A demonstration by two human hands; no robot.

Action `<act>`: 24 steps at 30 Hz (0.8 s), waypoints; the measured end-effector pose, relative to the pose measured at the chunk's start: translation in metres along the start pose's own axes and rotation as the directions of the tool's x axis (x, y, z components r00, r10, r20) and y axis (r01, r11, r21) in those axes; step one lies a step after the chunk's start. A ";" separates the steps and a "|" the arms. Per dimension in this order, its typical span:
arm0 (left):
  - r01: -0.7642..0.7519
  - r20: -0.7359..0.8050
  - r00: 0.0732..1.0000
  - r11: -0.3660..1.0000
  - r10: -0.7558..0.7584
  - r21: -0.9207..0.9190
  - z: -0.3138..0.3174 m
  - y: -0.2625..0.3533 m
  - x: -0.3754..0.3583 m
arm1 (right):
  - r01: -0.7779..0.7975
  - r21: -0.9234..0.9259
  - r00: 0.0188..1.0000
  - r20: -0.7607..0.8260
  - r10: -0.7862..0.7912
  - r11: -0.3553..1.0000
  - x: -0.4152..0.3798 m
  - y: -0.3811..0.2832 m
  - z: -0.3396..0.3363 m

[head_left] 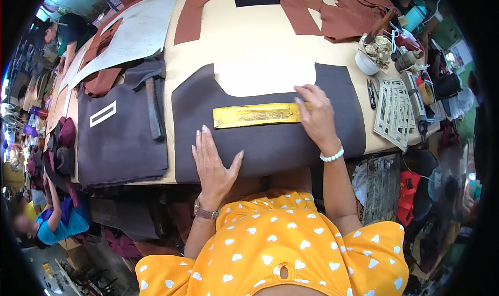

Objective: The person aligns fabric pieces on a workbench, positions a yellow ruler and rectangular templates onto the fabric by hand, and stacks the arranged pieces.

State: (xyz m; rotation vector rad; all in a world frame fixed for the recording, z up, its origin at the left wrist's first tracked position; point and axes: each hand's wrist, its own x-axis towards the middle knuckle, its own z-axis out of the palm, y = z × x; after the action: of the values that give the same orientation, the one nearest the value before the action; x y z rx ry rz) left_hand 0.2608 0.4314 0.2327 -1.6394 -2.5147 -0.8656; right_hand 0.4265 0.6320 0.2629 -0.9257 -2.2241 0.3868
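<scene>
A dark brown sheet of leather-like material (270, 140) with a wide cut-out along its far edge lies flat on the table in front of me. Across its middle rests a flat yellow bar (254, 116) with dark scuffs on its face. My right hand (317, 116) has its fingers bent over the bar's right end, hiding that end. Below the bar's left end, my left hand (210, 161) lies on the sheet, fingers stretched and thumb apart, holding nothing. Left of the sheet is a stack of similar dark pieces (122, 145).
A hammer (154, 108) and a small pale rectangular frame (103, 114) lie on the left stack. Reddish-brown pieces (189, 20) cover the far side. At right are a white cup (366, 63), slatted templates (395, 111) and scissors (423, 128). Other people sit at left.
</scene>
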 end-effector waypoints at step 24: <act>0.047 -0.027 0.999 0.992 -0.044 0.115 0.016 -0.001 0.025 | -0.371 0.086 0.910 -0.165 0.380 0.925 -0.049 0.034 -0.016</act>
State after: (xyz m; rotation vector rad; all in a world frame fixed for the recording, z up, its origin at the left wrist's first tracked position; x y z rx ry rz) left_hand 0.2535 0.4599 0.2263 -1.5340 -2.5422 -0.7236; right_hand 0.4793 0.6212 0.2337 -1.3116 -1.8601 0.5125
